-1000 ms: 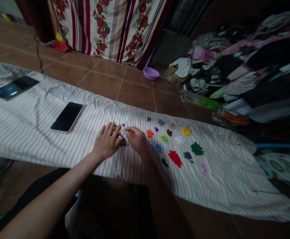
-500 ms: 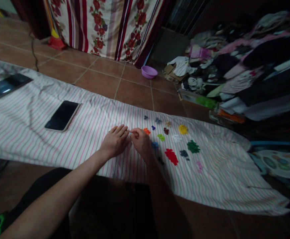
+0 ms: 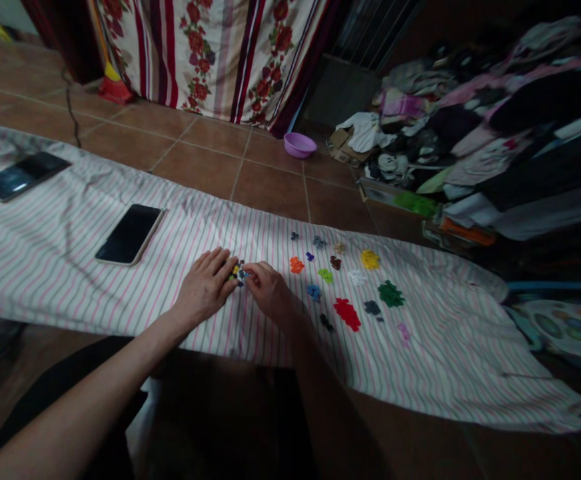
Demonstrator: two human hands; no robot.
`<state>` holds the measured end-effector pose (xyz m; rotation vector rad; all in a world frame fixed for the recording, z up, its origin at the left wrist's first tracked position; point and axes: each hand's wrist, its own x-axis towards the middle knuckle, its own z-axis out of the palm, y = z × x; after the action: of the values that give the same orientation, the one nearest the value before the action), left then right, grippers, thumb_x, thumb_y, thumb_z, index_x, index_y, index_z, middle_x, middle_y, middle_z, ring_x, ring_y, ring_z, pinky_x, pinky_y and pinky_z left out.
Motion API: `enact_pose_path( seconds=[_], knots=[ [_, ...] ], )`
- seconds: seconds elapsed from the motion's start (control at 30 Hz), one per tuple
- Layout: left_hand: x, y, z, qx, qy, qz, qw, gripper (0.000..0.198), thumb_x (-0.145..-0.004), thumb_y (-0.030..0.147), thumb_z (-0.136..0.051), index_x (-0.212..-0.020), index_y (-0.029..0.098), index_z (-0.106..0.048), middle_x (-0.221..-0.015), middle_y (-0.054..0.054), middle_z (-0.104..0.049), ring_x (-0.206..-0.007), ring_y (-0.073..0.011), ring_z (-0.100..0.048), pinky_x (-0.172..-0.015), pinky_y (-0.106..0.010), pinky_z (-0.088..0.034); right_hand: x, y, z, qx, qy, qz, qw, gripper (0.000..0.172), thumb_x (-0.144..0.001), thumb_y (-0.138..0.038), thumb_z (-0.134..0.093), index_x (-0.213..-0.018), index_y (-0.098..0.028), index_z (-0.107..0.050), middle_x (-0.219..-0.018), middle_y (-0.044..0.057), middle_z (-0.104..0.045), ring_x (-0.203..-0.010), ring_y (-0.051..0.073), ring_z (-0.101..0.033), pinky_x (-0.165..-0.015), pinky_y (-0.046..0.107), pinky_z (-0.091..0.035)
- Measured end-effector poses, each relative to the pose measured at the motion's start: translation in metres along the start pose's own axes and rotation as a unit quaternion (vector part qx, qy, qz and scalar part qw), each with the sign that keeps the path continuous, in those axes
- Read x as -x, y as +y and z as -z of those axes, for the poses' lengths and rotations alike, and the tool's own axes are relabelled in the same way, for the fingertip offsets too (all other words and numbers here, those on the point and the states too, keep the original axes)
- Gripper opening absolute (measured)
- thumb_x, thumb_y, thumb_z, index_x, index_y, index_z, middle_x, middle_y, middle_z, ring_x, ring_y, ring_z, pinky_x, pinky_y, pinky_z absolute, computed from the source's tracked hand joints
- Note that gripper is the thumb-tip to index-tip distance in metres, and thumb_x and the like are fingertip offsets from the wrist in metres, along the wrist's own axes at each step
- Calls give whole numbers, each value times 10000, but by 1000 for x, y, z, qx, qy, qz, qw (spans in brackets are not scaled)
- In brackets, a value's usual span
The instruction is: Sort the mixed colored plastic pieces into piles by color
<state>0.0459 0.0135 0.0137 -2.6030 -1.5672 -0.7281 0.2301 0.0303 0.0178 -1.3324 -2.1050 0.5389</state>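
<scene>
Left hand: ours lies palm down on the striped cloth, fingers spread a little, their tips just beside the mixed pieces.
Right hand: ours is curled, thumb and forefinger drawn close together at the right side of those pieces; we cannot tell whether they meet, or hold one.
Mixed pieces: we see the small cluster on the cloth between our hands, yellow, dark and pale bits among it, partly hidden by our fingers.
Nearer piles: to the right of our hands we have a pink pile, a black pile, a red pile and a slate pile.
Middle piles: beyond those we see a dark green pile, a blue pile, a white pile, a lime pile and an orange pile.
Farther piles: we find a brown pile, a yellow pile and a tan pile toward the cloth's far edge.
Phone: to our left, one lies screen up, well apart from the cluster.
Floor: past the cloth we see brown tiles and a purple basin.
Back: a heap of clothes sits to our right, a floral curtain straight ahead.
</scene>
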Motion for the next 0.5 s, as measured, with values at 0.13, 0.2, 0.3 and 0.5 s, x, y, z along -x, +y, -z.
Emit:
enact_pose_path(
  seconds=[0.13, 0.2, 0.3, 0.5],
  knots=[
    [16, -6, 4, -52, -13, 37, 998, 742, -926, 611, -380, -1407, 46, -401, -1459, -243, -429, -1402, -352, -338, -1122, -517, -313, -2, -4, 3, 9, -20, -16, 1000, 219, -834, -74, -525, -957, -192, -663, -931, 55, -655, -824, 158, -615, -764, 261, -477],
    [23, -7, 4, -65, -16, 41, 997, 809, -907, 655, -372, -1434, 42, -355, -1462, -250, -421, -1399, -351, -344, -1124, -523, -299, -1, -6, 7, 31, -16, -35, 999, 204, -841, -89, -532, -952, -194, -668, -925, 53, -658, -808, 156, -617, -754, 256, -471],
    [27, -4, 1, -69, -19, 29, 997, 775, -916, 627, -386, -1456, 74, -334, -1475, -226, -415, -1410, -337, -330, -1141, -520, -266, 0, -8, 10, 81, 2, -64, 995, 149, -870, -153, -539, -925, -191, -672, -876, 51, -652, -785, 162, -615, -739, 257, -459],
    [11, 7, -10, -55, -12, 16, 998, 546, -976, 400, -392, -1446, 121, -398, -1493, -168, -413, -1423, -298, -316, -1154, -486, -268, 2, -10, 10, 110, -20, -58, 992, 155, -886, -175, -532, -929, -201, -679, -893, 48, -628, -785, 154, -603, -722, 246, -444]
  ],
)
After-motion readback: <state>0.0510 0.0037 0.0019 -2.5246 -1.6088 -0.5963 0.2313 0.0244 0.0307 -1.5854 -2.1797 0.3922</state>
